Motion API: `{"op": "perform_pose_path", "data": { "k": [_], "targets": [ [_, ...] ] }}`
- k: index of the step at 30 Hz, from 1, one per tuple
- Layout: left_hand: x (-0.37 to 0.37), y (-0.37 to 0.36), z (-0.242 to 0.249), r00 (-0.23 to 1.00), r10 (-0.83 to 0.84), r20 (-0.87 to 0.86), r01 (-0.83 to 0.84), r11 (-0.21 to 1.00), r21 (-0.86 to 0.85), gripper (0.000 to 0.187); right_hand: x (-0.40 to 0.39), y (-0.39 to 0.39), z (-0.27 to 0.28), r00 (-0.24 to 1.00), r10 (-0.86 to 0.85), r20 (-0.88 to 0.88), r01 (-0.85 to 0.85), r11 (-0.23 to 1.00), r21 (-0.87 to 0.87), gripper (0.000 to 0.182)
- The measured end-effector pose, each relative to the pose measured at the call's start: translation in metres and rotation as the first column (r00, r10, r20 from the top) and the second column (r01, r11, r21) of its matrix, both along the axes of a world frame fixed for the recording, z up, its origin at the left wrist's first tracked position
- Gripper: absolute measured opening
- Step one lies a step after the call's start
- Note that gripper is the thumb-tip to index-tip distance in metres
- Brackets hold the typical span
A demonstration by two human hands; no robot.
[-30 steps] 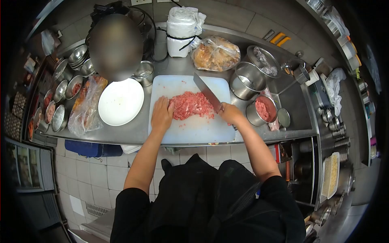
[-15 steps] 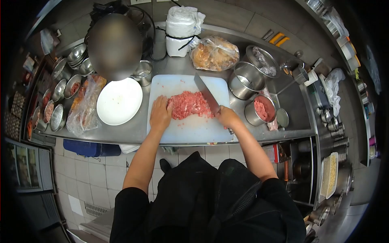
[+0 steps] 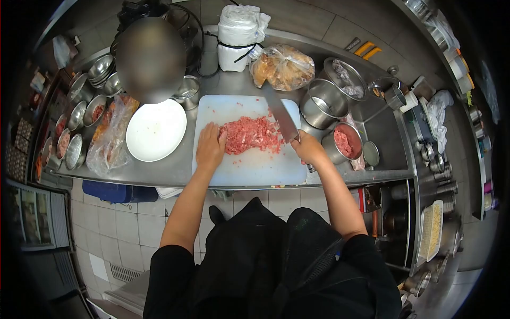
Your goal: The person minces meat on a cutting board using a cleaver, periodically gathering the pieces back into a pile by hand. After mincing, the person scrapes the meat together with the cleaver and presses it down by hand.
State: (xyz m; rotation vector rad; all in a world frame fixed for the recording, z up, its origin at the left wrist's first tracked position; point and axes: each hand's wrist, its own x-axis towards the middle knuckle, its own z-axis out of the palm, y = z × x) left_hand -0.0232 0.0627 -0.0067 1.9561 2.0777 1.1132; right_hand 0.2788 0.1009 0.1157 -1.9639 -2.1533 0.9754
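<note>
A mound of chopped red meat [image 3: 247,135] lies on a white cutting board [image 3: 244,171], with loose bits scattered at its right end. My left hand [image 3: 211,147] rests on the board at the meat's left end, its fingers extended and the thumb touching the meat. My right hand [image 3: 309,149] is closed around the handle of a cleaver [image 3: 281,116]. The blade slants up and to the left, over the board's right part, just right of the main mound, its tip near the board's far edge.
A white plate [image 3: 156,130] and a plastic bag [image 3: 109,151] lie left of the board. To the right stand a metal pot [image 3: 322,105] and a smaller pot with meat [image 3: 342,142]. Behind are a bagged food item [image 3: 283,67] and white wrapped rolls [image 3: 239,32].
My right hand and the cleaver have moved to the right, away from the main mound. Meat at the right end is more spread out. My left hand has barely moved.
</note>
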Motion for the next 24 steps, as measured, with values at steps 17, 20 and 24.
{"op": "perform_pose_path", "data": {
  "k": [17, 20, 24],
  "targets": [
    [-0.002, 0.000, 0.003, 1.000, -0.013, -0.026, 0.013, 1.000, -0.004, 0.050, -0.020, -0.008, 0.019, 0.999, -0.022, -0.048, 0.024, 0.999, 0.034, 0.031],
    [-0.003, 0.003, 0.000, 1.000, -0.005, -0.028, 0.005, 1.000, -0.001, 0.051, -0.015, 0.002, -0.017, 0.999, 0.030, 0.035, -0.028, 0.998, -0.052, 0.030],
    [-0.001, 0.002, -0.001, 1.000, -0.002, -0.009, 0.003, 1.000, 0.011, 0.050, -0.014, -0.004, 0.016, 0.999, 0.044, 0.009, -0.043, 0.998, -0.041, 0.029]
  ]
}}
